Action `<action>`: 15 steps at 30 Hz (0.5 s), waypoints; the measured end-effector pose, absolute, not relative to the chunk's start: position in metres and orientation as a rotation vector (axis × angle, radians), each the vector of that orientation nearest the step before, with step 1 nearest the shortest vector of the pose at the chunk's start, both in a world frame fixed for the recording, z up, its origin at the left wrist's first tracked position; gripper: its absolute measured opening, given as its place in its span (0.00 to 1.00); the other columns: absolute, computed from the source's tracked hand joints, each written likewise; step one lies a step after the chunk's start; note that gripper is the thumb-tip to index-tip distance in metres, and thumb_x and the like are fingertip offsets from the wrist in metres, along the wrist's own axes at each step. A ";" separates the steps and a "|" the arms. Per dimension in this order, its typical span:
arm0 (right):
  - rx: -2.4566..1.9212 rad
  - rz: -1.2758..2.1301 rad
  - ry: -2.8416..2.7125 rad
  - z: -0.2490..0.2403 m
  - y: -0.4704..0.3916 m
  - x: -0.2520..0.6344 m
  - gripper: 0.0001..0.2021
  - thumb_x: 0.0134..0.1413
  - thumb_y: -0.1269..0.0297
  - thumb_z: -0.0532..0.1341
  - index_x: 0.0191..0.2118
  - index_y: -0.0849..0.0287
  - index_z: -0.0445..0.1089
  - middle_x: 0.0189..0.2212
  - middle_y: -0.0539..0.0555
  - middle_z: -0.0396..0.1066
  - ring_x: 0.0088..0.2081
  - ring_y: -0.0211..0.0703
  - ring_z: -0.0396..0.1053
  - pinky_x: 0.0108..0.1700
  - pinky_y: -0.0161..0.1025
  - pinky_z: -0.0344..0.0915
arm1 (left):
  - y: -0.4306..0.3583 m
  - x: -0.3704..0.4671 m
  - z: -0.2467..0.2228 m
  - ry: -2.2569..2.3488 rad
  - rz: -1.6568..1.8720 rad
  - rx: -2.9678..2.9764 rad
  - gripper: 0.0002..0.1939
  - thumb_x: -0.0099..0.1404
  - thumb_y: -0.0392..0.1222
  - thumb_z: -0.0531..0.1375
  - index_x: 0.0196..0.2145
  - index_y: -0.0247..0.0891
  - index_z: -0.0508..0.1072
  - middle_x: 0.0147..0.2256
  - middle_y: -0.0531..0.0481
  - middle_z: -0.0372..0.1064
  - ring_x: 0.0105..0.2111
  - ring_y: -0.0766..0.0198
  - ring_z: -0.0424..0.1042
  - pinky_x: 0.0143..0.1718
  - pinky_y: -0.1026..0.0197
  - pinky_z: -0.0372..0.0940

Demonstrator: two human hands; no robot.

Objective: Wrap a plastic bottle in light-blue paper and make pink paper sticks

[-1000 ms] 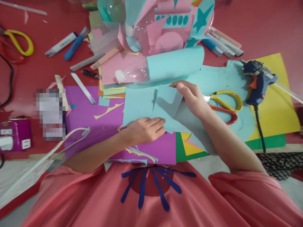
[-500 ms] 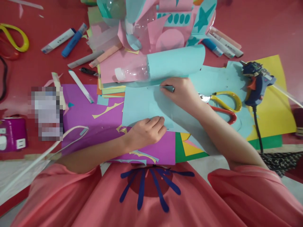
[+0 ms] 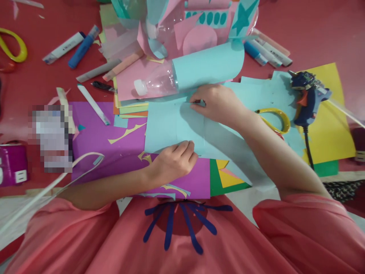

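A light blue paper sheet (image 3: 162, 129) lies in front of me, partly over purple paper (image 3: 94, 144). On its near edge rests my left hand (image 3: 178, 158), fingers curled; anything under them is hidden. My right hand (image 3: 215, 102) pinches something I cannot make out at the sheet's far part, with a small dark bit visible between thumb and fingers. Just beyond lies a clear plastic bottle (image 3: 162, 82), its cap to the left and blue paper (image 3: 209, 64) around its body. Scissors (image 3: 283, 120) with a yellow and red handle lie partly behind my right forearm.
A blue glue gun (image 3: 308, 102) lies on yellow paper (image 3: 336, 133) at the right, its cord running toward me. Markers (image 3: 84, 45) lie at the back left, more (image 3: 265, 51) at the back right. A white cable (image 3: 51, 186) crosses the left side.
My right hand has shifted slightly up and left, and its forearm now covers more of the scissors. My left hand stays on the sheet. The whole view has shifted a little.
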State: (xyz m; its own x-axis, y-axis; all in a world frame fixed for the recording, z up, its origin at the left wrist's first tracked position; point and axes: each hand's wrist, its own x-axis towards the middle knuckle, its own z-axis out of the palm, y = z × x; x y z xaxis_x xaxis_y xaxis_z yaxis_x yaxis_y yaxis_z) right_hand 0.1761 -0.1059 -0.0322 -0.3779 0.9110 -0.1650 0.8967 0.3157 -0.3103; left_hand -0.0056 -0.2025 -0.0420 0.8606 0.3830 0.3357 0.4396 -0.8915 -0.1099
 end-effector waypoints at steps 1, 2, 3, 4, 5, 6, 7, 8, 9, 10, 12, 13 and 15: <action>-1.717 0.550 -2.536 -0.031 -0.104 0.177 0.09 0.55 0.68 0.55 0.34 0.57 0.73 0.38 0.55 0.76 0.39 0.48 0.70 0.32 0.40 0.56 | -0.203 -0.006 -0.042 -0.638 -0.461 -2.844 0.06 0.63 0.27 0.56 0.30 0.33 0.71 0.38 0.45 0.79 0.37 0.64 0.78 0.32 0.66 0.70; -1.713 0.551 -2.552 -0.029 -0.102 0.179 0.09 0.55 0.68 0.55 0.34 0.57 0.74 0.38 0.54 0.76 0.38 0.47 0.70 0.32 0.39 0.55 | -0.204 -0.006 -0.042 -0.640 -0.465 -2.837 0.06 0.63 0.28 0.57 0.30 0.33 0.71 0.39 0.45 0.79 0.37 0.64 0.78 0.33 0.66 0.70; -1.718 0.553 -2.562 -0.028 -0.100 0.179 0.09 0.54 0.68 0.55 0.34 0.56 0.74 0.37 0.54 0.77 0.37 0.47 0.70 0.31 0.39 0.55 | -0.204 -0.006 -0.043 -0.641 -0.470 -2.830 0.06 0.63 0.28 0.57 0.30 0.32 0.71 0.39 0.45 0.79 0.37 0.64 0.78 0.33 0.66 0.70; -1.731 0.560 -2.566 -0.027 -0.098 0.180 0.09 0.54 0.68 0.56 0.34 0.56 0.74 0.36 0.53 0.77 0.36 0.46 0.69 0.31 0.38 0.54 | -0.205 -0.005 -0.043 -0.642 -0.474 -2.823 0.05 0.63 0.28 0.58 0.30 0.32 0.71 0.39 0.45 0.79 0.37 0.64 0.78 0.33 0.66 0.70; -1.746 0.573 -2.568 -0.026 -0.097 0.180 0.08 0.53 0.68 0.56 0.33 0.56 0.74 0.35 0.53 0.77 0.35 0.46 0.69 0.31 0.38 0.54 | -0.205 -0.005 -0.044 -0.643 -0.473 -2.816 0.05 0.63 0.29 0.58 0.31 0.32 0.72 0.39 0.45 0.79 0.37 0.64 0.78 0.33 0.66 0.70; -1.758 0.590 -2.567 -0.025 -0.096 0.180 0.08 0.53 0.69 0.57 0.33 0.56 0.74 0.35 0.53 0.77 0.35 0.46 0.69 0.31 0.38 0.54 | -0.206 -0.005 -0.044 -0.644 -0.469 -2.810 0.04 0.63 0.29 0.58 0.32 0.32 0.73 0.39 0.45 0.79 0.37 0.64 0.78 0.33 0.66 0.70; -1.769 0.611 -2.564 -0.024 -0.095 0.180 0.08 0.53 0.69 0.57 0.33 0.56 0.74 0.35 0.53 0.77 0.35 0.46 0.68 0.31 0.38 0.54 | -0.207 -0.005 -0.045 -0.645 -0.464 -2.804 0.04 0.64 0.29 0.58 0.33 0.31 0.73 0.39 0.45 0.79 0.37 0.64 0.78 0.33 0.66 0.71; -1.779 0.635 -2.559 -0.023 -0.095 0.179 0.08 0.53 0.69 0.57 0.33 0.56 0.74 0.35 0.53 0.77 0.35 0.46 0.68 0.32 0.39 0.55 | -0.207 -0.005 -0.045 -0.646 -0.458 -2.802 0.05 0.64 0.29 0.57 0.35 0.31 0.74 0.39 0.45 0.79 0.37 0.64 0.78 0.34 0.66 0.71; -1.786 0.664 -2.553 -0.022 -0.094 0.179 0.08 0.53 0.69 0.57 0.33 0.56 0.74 0.35 0.54 0.77 0.35 0.46 0.68 0.33 0.39 0.56 | -0.207 -0.005 -0.046 -0.645 -0.449 -2.803 0.06 0.65 0.29 0.57 0.37 0.30 0.75 0.39 0.44 0.79 0.37 0.63 0.78 0.34 0.66 0.71; -1.794 0.694 -2.546 -0.021 -0.093 0.178 0.08 0.53 0.69 0.56 0.33 0.57 0.73 0.35 0.54 0.76 0.35 0.47 0.69 0.33 0.40 0.57 | -0.207 -0.005 -0.046 -0.644 -0.442 -2.806 0.08 0.65 0.29 0.56 0.39 0.30 0.75 0.39 0.44 0.79 0.38 0.63 0.78 0.34 0.66 0.71; -1.811 0.751 -2.533 -0.019 -0.092 0.178 0.08 0.52 0.70 0.56 0.33 0.57 0.73 0.36 0.54 0.76 0.36 0.47 0.69 0.35 0.40 0.58 | -0.208 -0.006 -0.046 -0.643 -0.434 -2.815 0.09 0.65 0.29 0.56 0.40 0.30 0.75 0.40 0.44 0.79 0.39 0.62 0.78 0.35 0.65 0.72; -1.818 0.774 -2.529 -0.019 -0.092 0.177 0.08 0.52 0.70 0.56 0.33 0.57 0.73 0.36 0.54 0.76 0.36 0.47 0.69 0.35 0.41 0.59 | -0.208 -0.006 -0.046 -0.642 -0.433 -2.817 0.09 0.66 0.29 0.56 0.40 0.30 0.75 0.40 0.44 0.79 0.39 0.62 0.78 0.35 0.65 0.72; -1.819 0.796 -2.526 -0.019 -0.091 0.177 0.08 0.51 0.70 0.56 0.33 0.57 0.73 0.36 0.55 0.76 0.36 0.48 0.70 0.35 0.41 0.59 | -0.208 -0.006 -0.045 -0.643 -0.438 -2.818 0.09 0.66 0.29 0.56 0.40 0.30 0.76 0.40 0.44 0.79 0.39 0.62 0.78 0.35 0.65 0.72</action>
State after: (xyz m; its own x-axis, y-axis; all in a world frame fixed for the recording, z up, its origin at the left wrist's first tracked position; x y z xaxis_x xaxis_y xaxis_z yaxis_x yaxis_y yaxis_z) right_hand 0.1771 -0.0906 -0.0189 -0.3576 0.8713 -0.3360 0.9066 0.2376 -0.3486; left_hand -0.0060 -0.2076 -0.0454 0.8600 0.3869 0.3327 0.4516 -0.8806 -0.1432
